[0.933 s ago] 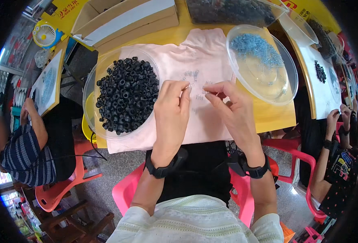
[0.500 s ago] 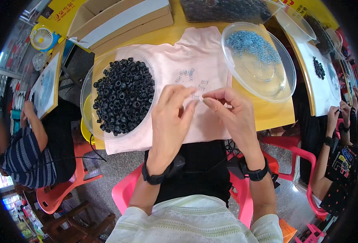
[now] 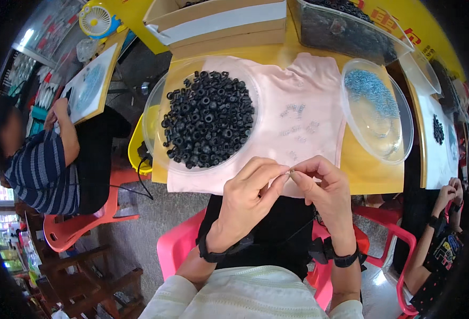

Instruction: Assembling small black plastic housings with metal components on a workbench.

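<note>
Over the near edge of the pink cloth (image 3: 319, 80), my left hand (image 3: 253, 199) and my right hand (image 3: 323, 194) meet fingertip to fingertip. Each pinches with thumb and forefinger at a tiny pale piece (image 3: 289, 173), too small to name and mostly covered by the fingers. Several small groups of thin silvery pieces (image 3: 294, 110) lie on the cloth beyond my hands. To the left, small black ring-like parts (image 3: 208, 122) are heaped in a clear round tray (image 3: 150, 109). At the right, a clear tray (image 3: 407, 130) holds many tiny bluish pieces (image 3: 372, 93).
An open cardboard box (image 3: 229, 37) and a clear bin (image 3: 346, 37) of black parts stand at the back of the yellow table (image 3: 378, 183). People sit at boards on both sides: a striped sleeve (image 3: 67, 143) left, a hand (image 3: 449, 194) right.
My view has shifted, so the table things appear further right. Both hands have drawn back toward the cloth's near edge, and their fingertips have come together at the tiny piece.
</note>
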### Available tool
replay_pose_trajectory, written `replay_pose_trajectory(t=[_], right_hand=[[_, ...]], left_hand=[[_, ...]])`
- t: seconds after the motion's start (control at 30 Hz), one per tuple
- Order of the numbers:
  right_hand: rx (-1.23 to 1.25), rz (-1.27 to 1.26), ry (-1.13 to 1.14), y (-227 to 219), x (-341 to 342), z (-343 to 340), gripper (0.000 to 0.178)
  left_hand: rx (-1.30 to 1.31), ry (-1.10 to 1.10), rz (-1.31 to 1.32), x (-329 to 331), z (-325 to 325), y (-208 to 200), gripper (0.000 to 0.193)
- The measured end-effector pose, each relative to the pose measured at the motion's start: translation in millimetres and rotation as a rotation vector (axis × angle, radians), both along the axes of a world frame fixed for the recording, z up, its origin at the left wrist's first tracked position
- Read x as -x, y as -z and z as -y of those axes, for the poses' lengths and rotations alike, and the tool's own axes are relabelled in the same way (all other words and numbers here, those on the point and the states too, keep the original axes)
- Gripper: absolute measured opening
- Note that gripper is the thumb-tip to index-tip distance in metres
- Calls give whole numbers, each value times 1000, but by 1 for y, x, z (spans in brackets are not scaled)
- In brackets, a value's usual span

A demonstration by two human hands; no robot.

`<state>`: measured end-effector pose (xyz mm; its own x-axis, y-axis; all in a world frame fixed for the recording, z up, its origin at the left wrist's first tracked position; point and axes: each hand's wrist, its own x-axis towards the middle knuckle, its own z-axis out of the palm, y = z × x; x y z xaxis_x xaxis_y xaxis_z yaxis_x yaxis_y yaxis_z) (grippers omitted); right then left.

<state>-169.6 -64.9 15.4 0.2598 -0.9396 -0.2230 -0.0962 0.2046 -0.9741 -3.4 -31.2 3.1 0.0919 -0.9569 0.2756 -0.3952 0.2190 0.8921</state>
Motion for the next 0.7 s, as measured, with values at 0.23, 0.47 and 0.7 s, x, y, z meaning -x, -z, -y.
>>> replay_pose_trajectory(t=[0.23, 0.47, 0.7], right_hand=[[5, 40, -9, 1, -6, -4, 11], [53, 41, 162, 18, 4, 10, 9], [51, 26, 136, 27, 0, 13, 7]], left_hand=[[31, 61, 68, -16, -4, -7, 20], [-123, -271, 371, -79, 6, -31, 25], [-154, -211, 401, -84, 20, -10, 23]])
